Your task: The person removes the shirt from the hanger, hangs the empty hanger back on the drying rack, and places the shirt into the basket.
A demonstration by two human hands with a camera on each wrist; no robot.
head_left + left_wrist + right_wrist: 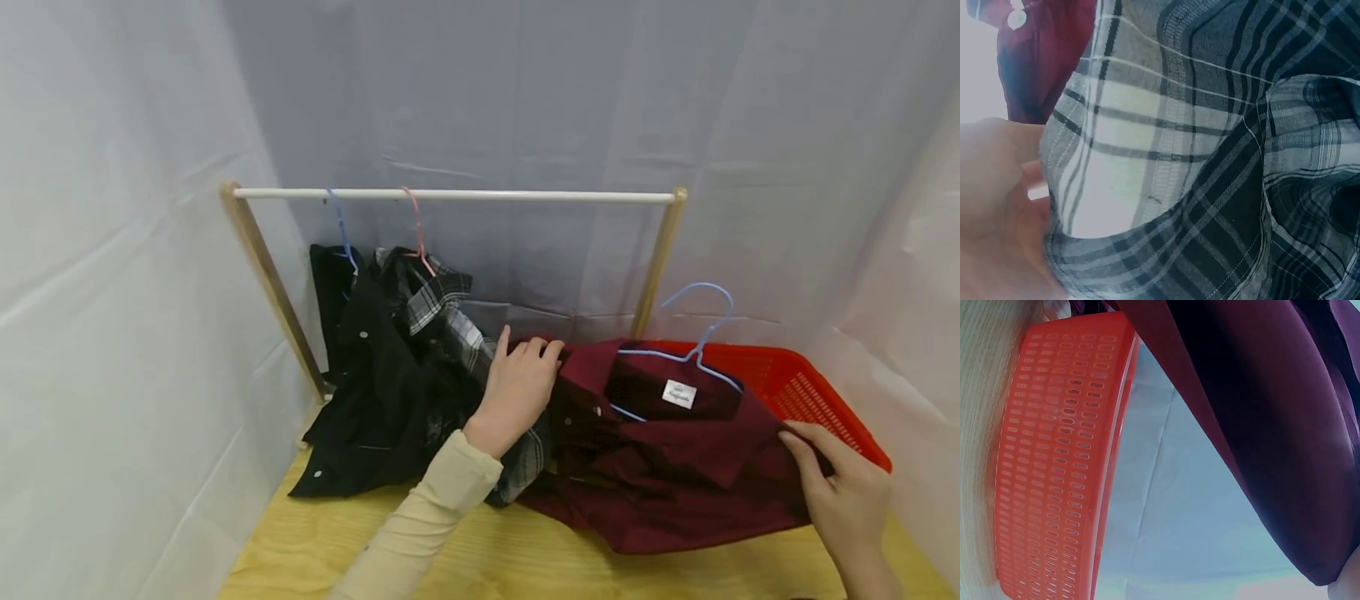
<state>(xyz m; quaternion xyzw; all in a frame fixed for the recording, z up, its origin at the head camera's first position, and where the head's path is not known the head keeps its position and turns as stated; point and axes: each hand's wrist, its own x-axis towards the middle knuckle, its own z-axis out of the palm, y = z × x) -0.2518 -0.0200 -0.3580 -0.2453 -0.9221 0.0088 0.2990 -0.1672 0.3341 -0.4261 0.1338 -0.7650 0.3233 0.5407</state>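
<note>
Maroon button-up shirt [675,492], a blue wire hanger [699,350] set in its neck, is held before the right end of the wooden clothes rack [547,196], with the hanger's hook unattached beyond the rack's right post. A person's right hand [847,483], forward of the rack and to its right, pinches the edge of the shirt between thumb and fingers. The left hand [517,392], in front of the rack's middle, has its fingers partly bent over the opposite shoulder; its thumb is hidden, so whether it grips the cloth cannot be told. A black shirt [382,375] and a gray plaid shirt [442,304] hang on the rack's left half, the plaid on a pink hanger [418,225], while a red plastic basket [772,367] sits at the rack's right end, behind the maroon cloth. The step in hand appears to be spreading the shoulders over the hanger. Done well, it would call for an even, gentle pull, both seams level with the wire's arms, the collar centered on the hook's stem, and left fingers clear of the neighboring plaid, which the left wrist view shows close beside that hand.
</note>
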